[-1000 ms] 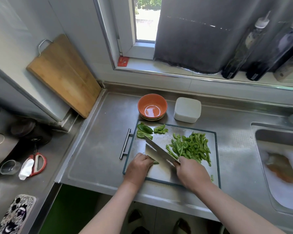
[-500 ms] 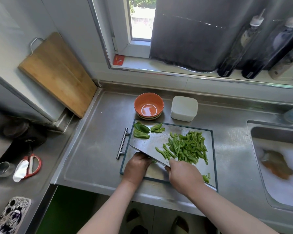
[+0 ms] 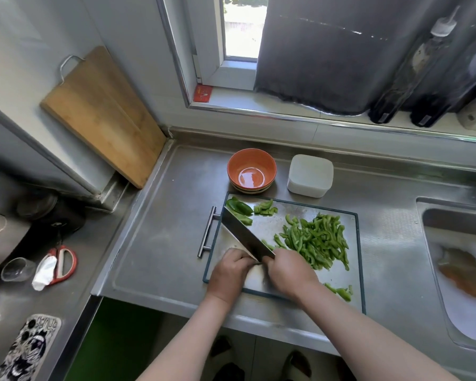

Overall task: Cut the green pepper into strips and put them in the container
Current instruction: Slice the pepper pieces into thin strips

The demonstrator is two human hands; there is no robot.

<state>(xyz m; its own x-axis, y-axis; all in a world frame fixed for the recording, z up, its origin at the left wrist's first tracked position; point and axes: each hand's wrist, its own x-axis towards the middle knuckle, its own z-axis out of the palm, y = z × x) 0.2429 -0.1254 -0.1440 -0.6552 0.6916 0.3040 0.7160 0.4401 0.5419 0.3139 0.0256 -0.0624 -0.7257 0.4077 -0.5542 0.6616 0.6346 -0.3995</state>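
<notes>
One knife [image 3: 245, 233], one orange bowl [image 3: 251, 163], one white container [image 3: 310, 174], two cutting boards [image 3: 338, 279] [image 3: 105, 116], two dark bottles [image 3: 396, 89] [image 3: 437, 100], one pair of scissors [image 3: 63, 261].

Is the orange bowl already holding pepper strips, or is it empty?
No pepper in it: the orange bowl shows only its glossy bare inside. The strips lie piled on the cutting board.

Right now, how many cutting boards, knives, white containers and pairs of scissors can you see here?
Cutting boards: 2, the wooden board and the steel board
Knives: 1, the cleaver
Containers: 1, the white container
Scissors: 1, the red scissors
Total: 5
</notes>
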